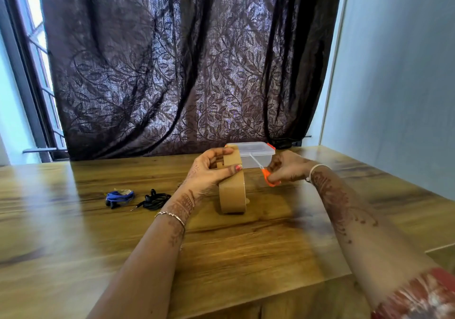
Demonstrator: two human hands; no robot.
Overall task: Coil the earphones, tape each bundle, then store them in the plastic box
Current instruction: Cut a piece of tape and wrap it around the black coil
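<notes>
Blue earphones (120, 196), taped, and black earphones (155, 200), coiled, lie left of the table's (73, 232) centre. Left grip (214, 168) clasps the upright tape roll (232, 193): hold the strip taut. Plastic box (253, 150) stands at the far edge. Right grip (286, 167), curled round the scissors (267, 174), should cut squarely.

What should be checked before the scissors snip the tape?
1. Tape strip pulled up off the brown tape roll by the left hand: ok.
2. Scissors firmly in the right hand's grip: ok.
3. Blades aimed at the strip: ok, they point toward it.
4. Left thumb safely away from the blades: cannot tell, too blurry.
5. Black earphones coiled and ready for tape: ok.
6. Plastic box open for storing: not ok, it is closed.
</notes>
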